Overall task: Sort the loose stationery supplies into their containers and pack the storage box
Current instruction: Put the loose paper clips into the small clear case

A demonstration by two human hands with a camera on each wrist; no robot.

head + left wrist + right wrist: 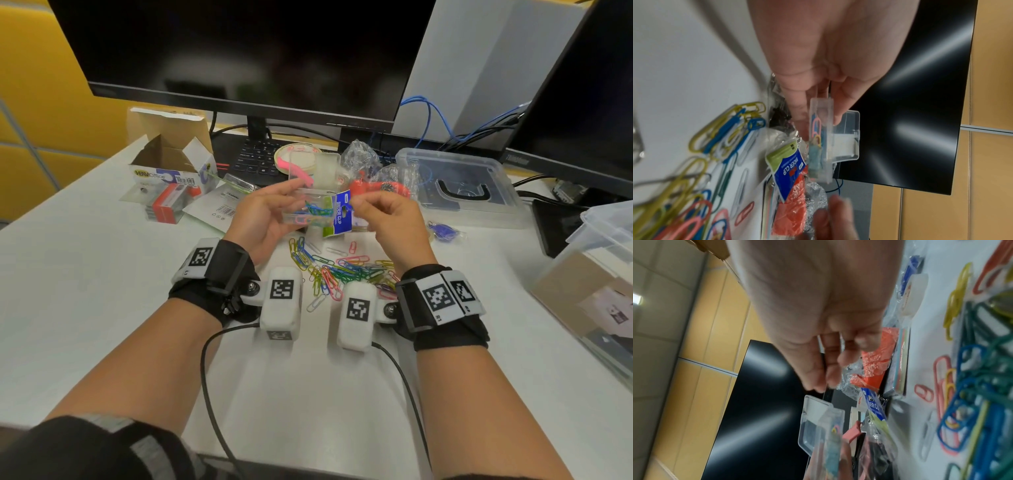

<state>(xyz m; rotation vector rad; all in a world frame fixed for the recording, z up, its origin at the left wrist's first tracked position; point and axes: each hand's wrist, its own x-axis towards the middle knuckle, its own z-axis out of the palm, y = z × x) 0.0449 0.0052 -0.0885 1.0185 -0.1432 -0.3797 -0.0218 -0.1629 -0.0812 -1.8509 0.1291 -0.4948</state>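
A small clear plastic case (310, 209), hinged lid (313, 168) standing open, is held in the air above a loose heap of coloured paper clips (337, 272) on the white desk (102, 308); a few blue, green and pink clips lie inside it, blurred behind the scuffed wall. The left hand (263, 219) grips the case's left end, fingers behind and thumb on top. The right hand (390, 222) hovers at the case's right end with fingertips drawn together; whether they pinch a clip cannot be made out, since the wrist views are smeared. Just behind the case's right end sits a bagged pack with a blue-and-green card reading "BINDER CLIP" (339, 214), its contents hidden. Beyond that lie crinkled clear wrap (359, 156) and something orange (376, 188) in film. Further right of the case stands a clear storage box (459, 185) with a black handle on its lid. Left of the case, an opened carton (171, 161) reads "Office", its first letters unclear.
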